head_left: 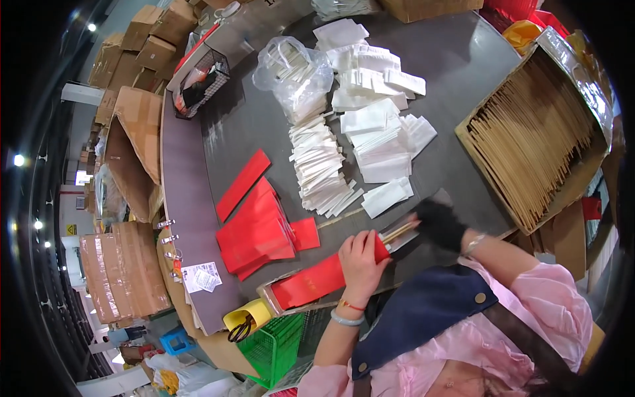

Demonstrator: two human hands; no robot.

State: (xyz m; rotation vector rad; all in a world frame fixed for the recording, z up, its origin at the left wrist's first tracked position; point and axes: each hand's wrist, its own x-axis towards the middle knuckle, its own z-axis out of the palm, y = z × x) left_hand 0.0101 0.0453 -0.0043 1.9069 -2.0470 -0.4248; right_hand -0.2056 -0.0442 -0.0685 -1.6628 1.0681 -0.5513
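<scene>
Navy apron (423,314) closest; red paper sleeves (254,231) fanned, left hand (362,261) gripping long red packet (307,284) along table (456,112) edge, seemingly steadying it, pale sticks (400,233) at its right end, black-gloved right hand (440,227) blurred, grip unclear.

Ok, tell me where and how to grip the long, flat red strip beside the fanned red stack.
Probably pinch the long, flat red strip by its upper end, left hand coming from picture right: that end projects past the fanned red stack, leaving both edges free.
</scene>
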